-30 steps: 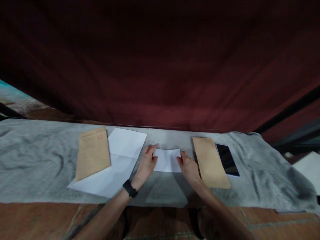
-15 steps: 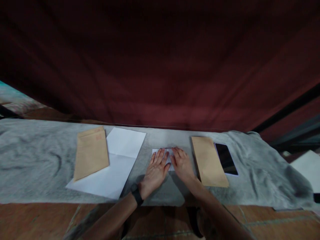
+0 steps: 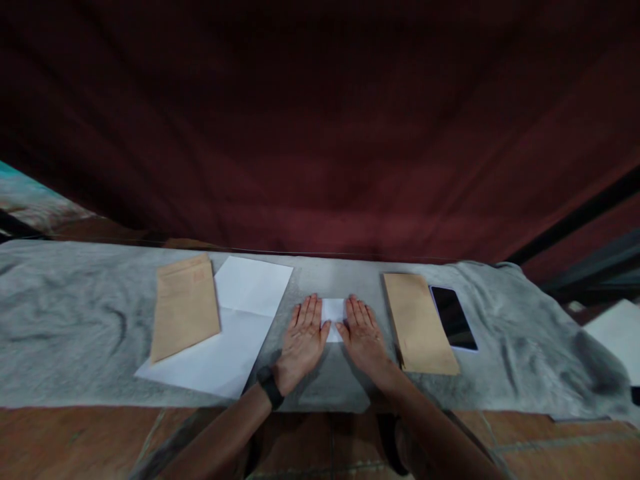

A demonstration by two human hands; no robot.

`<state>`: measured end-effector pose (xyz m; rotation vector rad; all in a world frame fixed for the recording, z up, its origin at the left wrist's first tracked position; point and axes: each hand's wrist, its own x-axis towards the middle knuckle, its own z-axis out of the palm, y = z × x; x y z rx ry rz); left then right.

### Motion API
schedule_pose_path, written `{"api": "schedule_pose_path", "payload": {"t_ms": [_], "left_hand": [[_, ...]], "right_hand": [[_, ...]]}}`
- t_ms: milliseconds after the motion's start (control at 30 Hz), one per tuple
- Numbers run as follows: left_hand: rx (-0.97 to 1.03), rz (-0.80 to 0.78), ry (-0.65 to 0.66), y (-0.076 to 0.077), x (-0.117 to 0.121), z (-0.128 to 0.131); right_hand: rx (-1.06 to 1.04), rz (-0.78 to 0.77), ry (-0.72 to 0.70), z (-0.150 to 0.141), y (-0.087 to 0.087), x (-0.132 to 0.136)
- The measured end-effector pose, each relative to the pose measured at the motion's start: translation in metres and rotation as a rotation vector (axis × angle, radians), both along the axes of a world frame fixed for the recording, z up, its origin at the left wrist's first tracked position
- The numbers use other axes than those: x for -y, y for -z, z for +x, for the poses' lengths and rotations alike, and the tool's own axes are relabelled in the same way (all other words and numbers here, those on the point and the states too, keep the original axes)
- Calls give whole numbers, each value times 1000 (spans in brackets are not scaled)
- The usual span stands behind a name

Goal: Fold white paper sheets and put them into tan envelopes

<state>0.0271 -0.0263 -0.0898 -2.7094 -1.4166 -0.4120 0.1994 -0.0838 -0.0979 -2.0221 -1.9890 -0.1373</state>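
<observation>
A small folded white paper (image 3: 333,311) lies flat on the grey cloth (image 3: 330,383) in front of me. My left hand (image 3: 303,340) rests palm down over its left part, fingers stretched out and pointing away from me. On its right part lies my right hand (image 3: 364,339), also flat, with the fingers straight. Both thumbs point inward toward the middle of the paper. Only a strip between the hands shows; the paper's two ends are covered.
At left, a brown envelope (image 3: 186,310) partly covers a larger creased white sheet (image 3: 240,340). To the right lie brown envelopes (image 3: 420,323), seemingly stacked, beside a dark-screened phone (image 3: 454,319). A dark red curtain (image 3: 320,167) hangs behind the cloth-covered surface.
My hands have gone from holding the folded paper's two ends to lying flat on it. The left hand has since slid left, away from the middle.
</observation>
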Motion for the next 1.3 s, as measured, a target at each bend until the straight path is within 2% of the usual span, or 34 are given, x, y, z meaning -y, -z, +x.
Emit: {"api": "schedule_pose_path", "payload": {"t_ms": [267,567,700,833,967,1167,1300], "left_hand": [[-3,-4,-117,-3,1,-6],[27,29,-132,-2,-1,-12],[26,24,-134,-2,-1,-11],[13,4,-133,-3,-1,-11],[-3,2,-133,-4,-1,-12],[33,6,-120,-4,-3,-20],[75,5,-141,-6,-5,-23]], "right_hand": [[-12,-34,92,5,-1,6],[-14,5,103,13,2,11],[-13,30,124,13,-5,13],[-13,34,-13,1,-16,13],[-21,30,-160,-11,-14,16],[0,32,-48,-2,-4,21],[7,27,-21,2,-3,23]]}}
